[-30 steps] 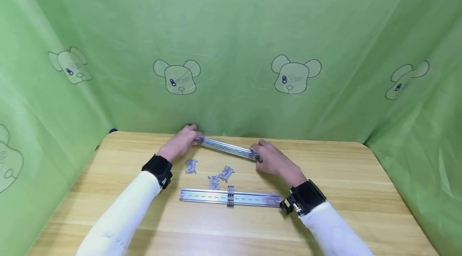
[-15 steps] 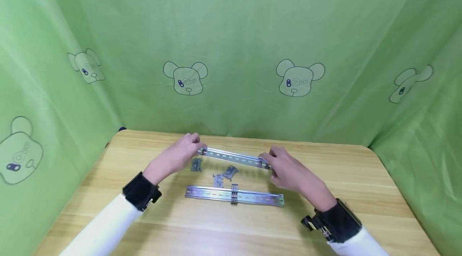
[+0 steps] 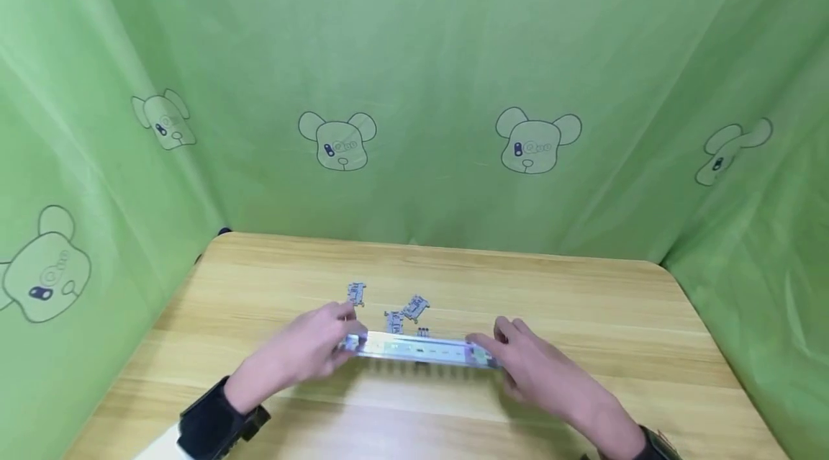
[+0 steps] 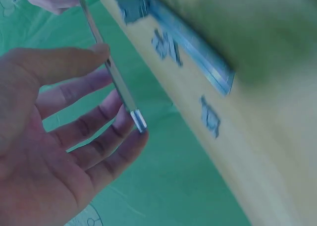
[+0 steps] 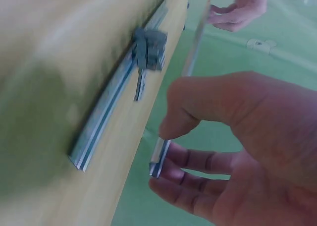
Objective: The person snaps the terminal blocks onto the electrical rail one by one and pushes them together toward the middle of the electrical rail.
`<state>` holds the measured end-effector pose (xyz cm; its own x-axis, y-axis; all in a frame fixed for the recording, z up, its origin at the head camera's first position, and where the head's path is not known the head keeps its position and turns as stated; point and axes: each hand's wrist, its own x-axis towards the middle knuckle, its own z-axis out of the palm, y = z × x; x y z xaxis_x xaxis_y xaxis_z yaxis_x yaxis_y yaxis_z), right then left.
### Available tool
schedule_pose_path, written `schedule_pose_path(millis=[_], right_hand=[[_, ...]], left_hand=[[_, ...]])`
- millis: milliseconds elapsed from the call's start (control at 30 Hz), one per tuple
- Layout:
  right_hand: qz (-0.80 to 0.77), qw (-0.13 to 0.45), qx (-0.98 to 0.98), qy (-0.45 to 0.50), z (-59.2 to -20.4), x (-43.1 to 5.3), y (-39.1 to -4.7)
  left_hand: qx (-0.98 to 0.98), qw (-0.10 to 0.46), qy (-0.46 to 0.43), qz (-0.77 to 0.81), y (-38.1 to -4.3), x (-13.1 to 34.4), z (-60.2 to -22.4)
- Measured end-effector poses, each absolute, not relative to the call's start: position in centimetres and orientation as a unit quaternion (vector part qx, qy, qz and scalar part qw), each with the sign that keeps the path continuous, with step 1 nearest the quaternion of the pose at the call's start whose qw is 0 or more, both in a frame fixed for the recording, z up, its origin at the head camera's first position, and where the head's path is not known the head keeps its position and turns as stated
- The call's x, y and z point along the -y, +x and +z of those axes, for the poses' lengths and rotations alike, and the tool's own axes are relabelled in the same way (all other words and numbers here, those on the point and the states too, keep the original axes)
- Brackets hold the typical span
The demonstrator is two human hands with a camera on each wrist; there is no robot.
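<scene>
A slotted metal DIN rail (image 3: 417, 350) is held up off the table, roughly level, between both hands. My left hand (image 3: 311, 348) pinches its left end between thumb and fingers, while the right hand (image 3: 534, 370) grips the right end. Below it on the table lies a second DIN rail (image 5: 101, 114), mostly hidden by the held one in the head view. Grey terminal blocks (image 5: 151, 48) are clipped side by side near its middle. Beyond the rails lie three loose grey terminal blocks: one on the left (image 3: 355, 293) and two close together, a tilted block (image 3: 416, 307) and its neighbour (image 3: 394, 322).
The wooden table (image 3: 583, 316) extends on both sides of the hands. A green curtain (image 3: 414, 179) with printed bear heads hangs behind the table's far edge and along its sides.
Both hands have brought the held DIN rail from the far part of the table toward the person. It has gone from slanting to nearly level and now overlaps the other rail in view.
</scene>
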<state>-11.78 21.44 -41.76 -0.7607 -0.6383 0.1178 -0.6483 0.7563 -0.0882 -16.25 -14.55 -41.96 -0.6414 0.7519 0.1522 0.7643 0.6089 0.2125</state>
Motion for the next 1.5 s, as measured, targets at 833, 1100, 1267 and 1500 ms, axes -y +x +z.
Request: schedule_pose_path(millis=[833,1100,1267,1500], right_hand=[[0.12,-0.05,0.93,0.345,-46.1,-21.8,-7.7],[0.14,-0.113,0.928,0.327,-46.5,-22.0,-7.8],[0.152,-0.144,0.928,0.309,-46.6,-21.8,-7.8],[0.165,-0.137,0.92,0.328,-45.9,-22.1,-7.5]], left_hand=[[0.894,-0.001,-0.41,-0.182,-12.0,14.5,-47.6],[0.894,-0.014,-0.406,-0.19,-11.8,14.6,-48.3],[0.901,-0.024,-0.391,-0.185,-11.4,14.8,-48.4],[0.898,-0.03,-0.391,-0.198,-11.5,14.8,-48.6]])
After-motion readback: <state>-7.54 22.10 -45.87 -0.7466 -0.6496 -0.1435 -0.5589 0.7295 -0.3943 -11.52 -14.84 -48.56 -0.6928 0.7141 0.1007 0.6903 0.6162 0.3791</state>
